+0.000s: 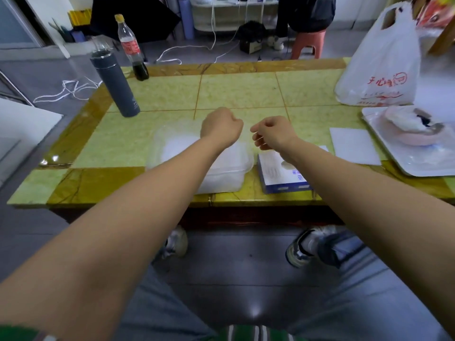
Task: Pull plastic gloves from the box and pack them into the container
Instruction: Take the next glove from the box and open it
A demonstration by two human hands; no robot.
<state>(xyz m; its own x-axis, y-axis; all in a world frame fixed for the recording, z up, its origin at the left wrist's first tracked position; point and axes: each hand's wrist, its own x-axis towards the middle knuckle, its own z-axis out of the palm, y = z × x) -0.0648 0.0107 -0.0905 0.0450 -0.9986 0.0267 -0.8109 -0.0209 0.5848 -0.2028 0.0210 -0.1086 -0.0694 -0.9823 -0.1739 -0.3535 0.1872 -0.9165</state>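
Two clenched grips hover: left grip above the container, right grip above the glove box at the container's 3 o'clock; whether either holds anything, I cannot tell.

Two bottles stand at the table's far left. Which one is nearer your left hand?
The opaque dark grey flask is nearer the left hand. The clear cola bottle with the yellow cap stands behind it at the far edge.

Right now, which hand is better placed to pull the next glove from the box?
Probably right. The right hand hovers over the box; the left hand is over the container, farther off.
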